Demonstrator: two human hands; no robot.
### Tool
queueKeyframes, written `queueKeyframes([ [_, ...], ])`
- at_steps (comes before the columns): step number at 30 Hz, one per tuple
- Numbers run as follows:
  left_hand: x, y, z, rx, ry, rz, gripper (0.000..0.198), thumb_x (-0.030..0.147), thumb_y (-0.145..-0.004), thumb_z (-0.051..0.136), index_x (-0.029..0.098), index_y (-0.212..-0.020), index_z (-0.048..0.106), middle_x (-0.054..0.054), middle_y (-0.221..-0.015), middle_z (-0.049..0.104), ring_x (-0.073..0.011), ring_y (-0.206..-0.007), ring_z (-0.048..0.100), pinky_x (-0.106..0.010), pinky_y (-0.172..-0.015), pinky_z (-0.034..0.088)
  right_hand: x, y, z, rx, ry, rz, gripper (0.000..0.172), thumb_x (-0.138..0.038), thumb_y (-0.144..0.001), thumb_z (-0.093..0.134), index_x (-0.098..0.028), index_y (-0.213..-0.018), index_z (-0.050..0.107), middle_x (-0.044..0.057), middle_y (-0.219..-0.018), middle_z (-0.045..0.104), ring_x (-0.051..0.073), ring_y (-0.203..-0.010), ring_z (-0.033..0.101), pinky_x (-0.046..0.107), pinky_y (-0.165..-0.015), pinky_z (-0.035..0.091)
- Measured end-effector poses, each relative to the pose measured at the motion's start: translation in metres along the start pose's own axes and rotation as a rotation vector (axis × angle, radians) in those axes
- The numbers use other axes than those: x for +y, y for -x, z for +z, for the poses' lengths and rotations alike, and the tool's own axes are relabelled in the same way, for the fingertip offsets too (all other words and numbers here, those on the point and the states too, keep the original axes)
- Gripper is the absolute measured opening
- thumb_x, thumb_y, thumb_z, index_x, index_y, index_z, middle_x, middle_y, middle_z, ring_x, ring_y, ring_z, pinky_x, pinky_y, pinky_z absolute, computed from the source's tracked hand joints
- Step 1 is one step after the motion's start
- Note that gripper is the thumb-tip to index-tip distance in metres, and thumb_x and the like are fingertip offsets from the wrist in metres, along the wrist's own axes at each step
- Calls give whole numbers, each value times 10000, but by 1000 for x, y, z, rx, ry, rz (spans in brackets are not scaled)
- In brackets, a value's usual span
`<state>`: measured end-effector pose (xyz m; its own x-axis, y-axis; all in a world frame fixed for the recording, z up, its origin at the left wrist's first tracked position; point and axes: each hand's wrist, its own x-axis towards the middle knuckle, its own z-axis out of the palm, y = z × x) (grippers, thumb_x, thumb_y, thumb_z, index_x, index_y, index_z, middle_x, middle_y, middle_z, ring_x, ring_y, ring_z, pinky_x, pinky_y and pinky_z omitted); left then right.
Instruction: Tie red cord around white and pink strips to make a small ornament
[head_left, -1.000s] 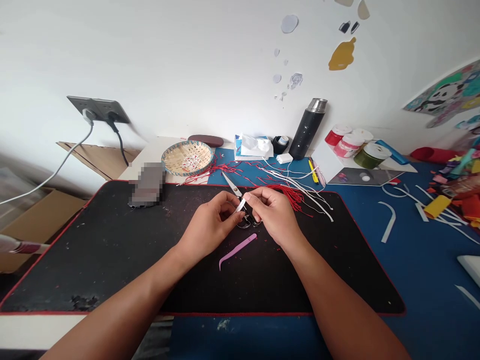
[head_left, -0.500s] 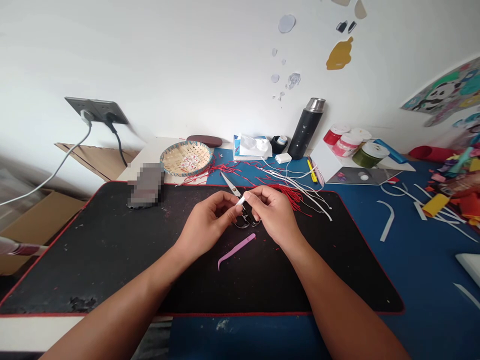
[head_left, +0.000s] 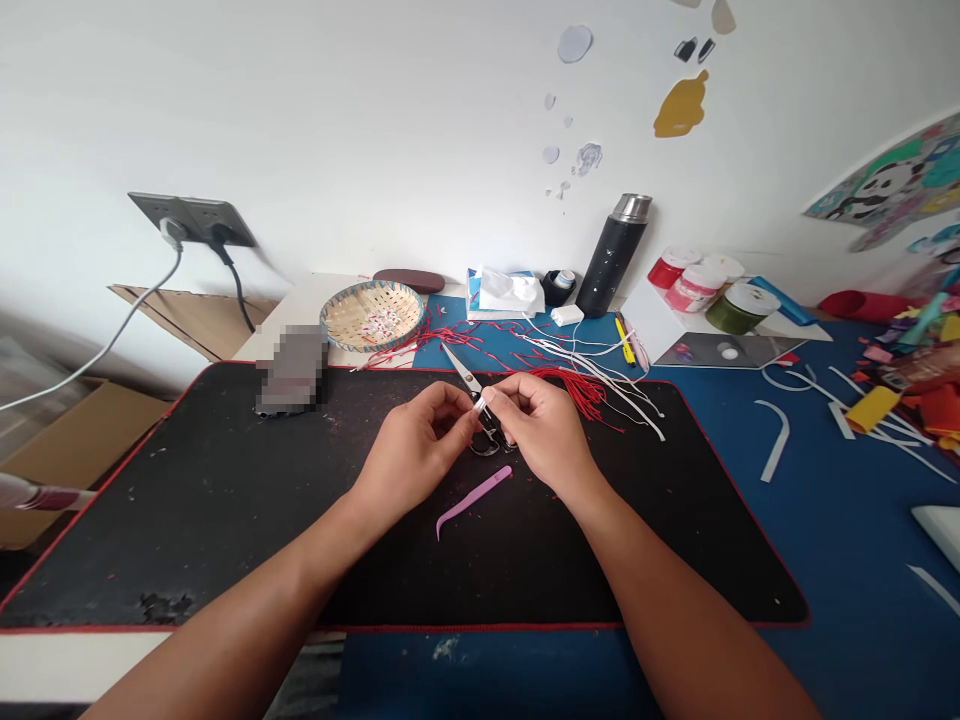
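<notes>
My left hand (head_left: pixel 412 440) and my right hand (head_left: pixel 547 425) meet above the middle of the black mat, thumbs and forefingers pinched. Between the fingertips they both hold a small white strip (head_left: pixel 478 405), mostly covered by the fingers; whether it is paper or cord I cannot tell. Scissors (head_left: pixel 466 378) with black handles lie on the mat just beneath the hands, blades pointing away, partly hidden. Nearer to me, a pair of pink bent-tip tweezers (head_left: pixel 476 498) rests on the mat.
Behind the mat (head_left: pixel 247 520) stand a woven basket (head_left: pixel 352 318) with small red and white bits, a tissue box (head_left: pixel 506 293) and a black flask (head_left: pixel 613 258). Red cords (head_left: pixel 581 392) and white cords (head_left: pixel 630 405) spread at its back edge. Paint jars (head_left: pixel 742 308) stand right.
My fingertips have shifted slightly and drawn a little closer together around the white strip, so less of it shows. The scissors and tweezers lie still.
</notes>
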<state>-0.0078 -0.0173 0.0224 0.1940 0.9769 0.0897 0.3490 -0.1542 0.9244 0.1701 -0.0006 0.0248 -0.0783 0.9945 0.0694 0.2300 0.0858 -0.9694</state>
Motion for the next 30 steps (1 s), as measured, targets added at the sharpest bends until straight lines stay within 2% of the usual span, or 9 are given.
queueKeyframes([
  [6, 4, 2, 0, 53, -328, 64, 247, 425, -983, 602, 228, -835, 590, 14, -713, 695, -148, -576, 586, -267, -564, 382, -1, 0, 0, -5, -23, 12, 268, -450, -915, 692, -200, -818, 693, -37, -563, 535, 135, -521, 469, 274, -523, 369],
  [13, 3, 2, 2, 9, -448, 92, 185, 380, -963, 624, 239, -854, 572, 23, -749, 721, -155, -572, 617, -267, -567, 365, 0, -1, 0, 5, -31, 8, 278, -451, -922, 689, -197, -810, 694, -39, -569, 535, 130, -528, 467, 273, -530, 370],
  [19, -1, 4, 5, 34, -438, 140, 111, 358, -1017, 578, 251, -1004, 550, 7, -829, 756, -187, -671, 693, -266, -611, 412, 0, -1, 1, 7, -34, 16, 279, -450, -925, 682, -198, -807, 676, -42, -582, 537, 127, -529, 470, 272, -528, 368],
  [27, 0, 7, 10, 17, -419, 144, 140, 308, -1019, 568, 258, -1122, 487, 31, -748, 735, -199, -595, 680, -276, -568, 375, 0, 0, 1, 10, -28, 20, 280, -454, -918, 684, -200, -802, 685, -39, -558, 537, 132, -516, 461, 276, -525, 366],
  [30, 0, 7, 12, 47, -389, 134, 157, 299, -1014, 568, 261, -1128, 468, 13, -803, 764, -209, -632, 713, -276, -577, 396, 0, 0, 2, 3, -25, 25, 277, -456, -919, 680, -204, -804, 686, -38, -558, 538, 133, -511, 458, 275, -516, 360],
])
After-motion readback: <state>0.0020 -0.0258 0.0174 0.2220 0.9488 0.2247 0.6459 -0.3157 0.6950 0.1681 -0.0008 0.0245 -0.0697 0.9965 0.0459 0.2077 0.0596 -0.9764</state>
